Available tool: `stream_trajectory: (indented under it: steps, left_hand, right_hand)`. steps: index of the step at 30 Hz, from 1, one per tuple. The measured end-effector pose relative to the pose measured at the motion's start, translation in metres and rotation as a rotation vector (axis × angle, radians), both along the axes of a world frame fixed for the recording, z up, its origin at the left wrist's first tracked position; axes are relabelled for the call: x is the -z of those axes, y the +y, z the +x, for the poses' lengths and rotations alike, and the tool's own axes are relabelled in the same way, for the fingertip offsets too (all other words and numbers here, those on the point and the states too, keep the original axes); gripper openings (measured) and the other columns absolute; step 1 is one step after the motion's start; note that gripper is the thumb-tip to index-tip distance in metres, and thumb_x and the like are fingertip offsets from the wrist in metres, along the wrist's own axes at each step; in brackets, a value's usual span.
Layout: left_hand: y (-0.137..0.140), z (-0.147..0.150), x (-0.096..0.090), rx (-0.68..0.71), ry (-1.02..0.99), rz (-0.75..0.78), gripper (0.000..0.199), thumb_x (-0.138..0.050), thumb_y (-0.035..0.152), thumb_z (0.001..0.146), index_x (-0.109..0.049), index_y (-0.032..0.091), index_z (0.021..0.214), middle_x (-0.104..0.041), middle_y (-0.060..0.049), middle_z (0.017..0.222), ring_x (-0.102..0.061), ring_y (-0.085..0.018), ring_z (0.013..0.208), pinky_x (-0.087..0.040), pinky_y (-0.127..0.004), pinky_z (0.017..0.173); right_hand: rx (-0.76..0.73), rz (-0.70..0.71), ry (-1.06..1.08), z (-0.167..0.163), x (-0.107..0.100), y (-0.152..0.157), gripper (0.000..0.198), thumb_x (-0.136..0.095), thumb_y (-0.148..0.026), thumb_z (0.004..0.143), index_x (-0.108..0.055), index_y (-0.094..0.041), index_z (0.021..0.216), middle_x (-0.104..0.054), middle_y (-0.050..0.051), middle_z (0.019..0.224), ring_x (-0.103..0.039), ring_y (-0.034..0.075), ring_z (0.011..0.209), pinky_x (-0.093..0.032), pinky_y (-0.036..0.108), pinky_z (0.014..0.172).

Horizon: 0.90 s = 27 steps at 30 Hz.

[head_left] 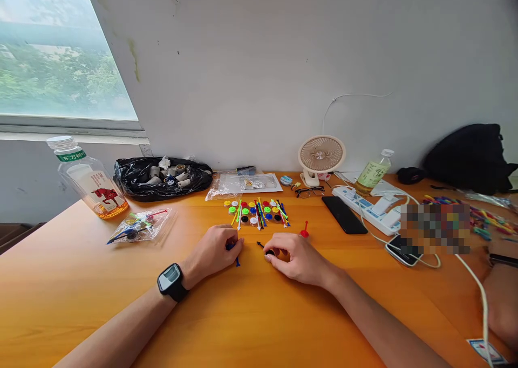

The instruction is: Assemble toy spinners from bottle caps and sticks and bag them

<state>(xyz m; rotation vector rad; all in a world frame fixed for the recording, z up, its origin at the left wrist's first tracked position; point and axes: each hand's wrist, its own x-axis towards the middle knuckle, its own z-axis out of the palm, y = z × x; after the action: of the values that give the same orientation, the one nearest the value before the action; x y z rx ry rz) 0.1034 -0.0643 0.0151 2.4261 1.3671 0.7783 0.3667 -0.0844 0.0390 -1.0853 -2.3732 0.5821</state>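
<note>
My left hand (216, 252), with a watch on the wrist, rests on the table with its fingers closed on a blue plastic stick (238, 262). The rest of that blue piece is mostly behind the fingers. To its right, my right hand (299, 258) pinches a black plastic disc (270, 253), beside a black arrow-tipped stick (259, 244); whether the two are joined is hard to see. Just beyond the right hand stands a red disc with an upright arrow-tipped stick (305, 230). Colourful discs (245, 211) and arrow-tipped sticks (259, 215) lie in groups beyond both hands.
At left are a large bottle (91, 182), a clear bag of plastic parts (140, 227) and a black bag (162, 179). A fan (321, 155), phone (344, 215), power strip (368, 210) and small bottle (374, 174) occupy the right. Another person's arm (504, 287) shows at far right.
</note>
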Motion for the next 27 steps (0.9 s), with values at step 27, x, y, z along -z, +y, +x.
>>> stream_trajectory:
  steps: [27]
  left_hand:
    - [-0.01,0.013,0.01,0.408,-0.134,0.048,0.03,-0.053,0.016,0.104,-0.074,0.025,0.124,-0.076,-0.006,0.117,-0.068,-0.021,0.108,-0.056,-0.035,0.097]
  right_hand:
    - [0.07,0.025,-0.114,0.004,0.001,0.002,0.008,-0.064,-0.025,0.098,-0.069,-0.023,0.104,-0.071,0.001,0.094,-0.062,0.017,0.082,-0.04,0.028,0.073]
